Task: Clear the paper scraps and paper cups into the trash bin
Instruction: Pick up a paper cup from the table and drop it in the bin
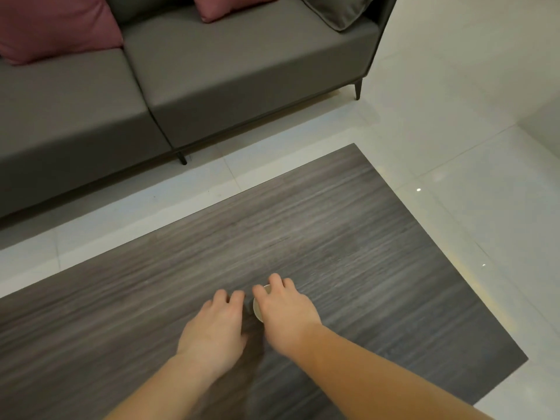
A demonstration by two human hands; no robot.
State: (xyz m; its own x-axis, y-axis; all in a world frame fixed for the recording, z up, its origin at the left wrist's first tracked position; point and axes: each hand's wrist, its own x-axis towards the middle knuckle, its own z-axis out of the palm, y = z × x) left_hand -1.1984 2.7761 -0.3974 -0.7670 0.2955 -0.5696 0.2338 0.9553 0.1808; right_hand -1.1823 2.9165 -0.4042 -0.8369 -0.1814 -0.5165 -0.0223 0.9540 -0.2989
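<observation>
**Gathering the last visible cup from the worktop**

Judging from what lies in view, the clearing looks well advanced. The dark wood-grain worktop shows no paper scraps anywhere on its visible surface, and only one paper cup can be seen. No trash bin appears in the picture, so whether anything has gone into it cannot be checked, and the near edge of the worktop is out of view. What plainly remains is to lift this cup and carry it to a bin somewhere outside the view.

The cup sits near the middle of the worktop towards its near side, tucked between the two hands and mostly hidden under the right one. Only a pale arc of rim or base shows at the left edge of the right hand. That arc seems to face the left hand, which would suggest the cup lies on its side with its long axis running roughly left to right, but too little of it shows to be sure; it may equally be upright.

The right hand is draped over the cup with fingers curled down around it, apparently taking hold. The left hand rests just beside it, fingers bent loosely, knuckles up; whether it holds a scrap beneath cannot be told.

Beyond the worktop stand a grey sofa with pink cushions on a pale tiled floor.
</observation>
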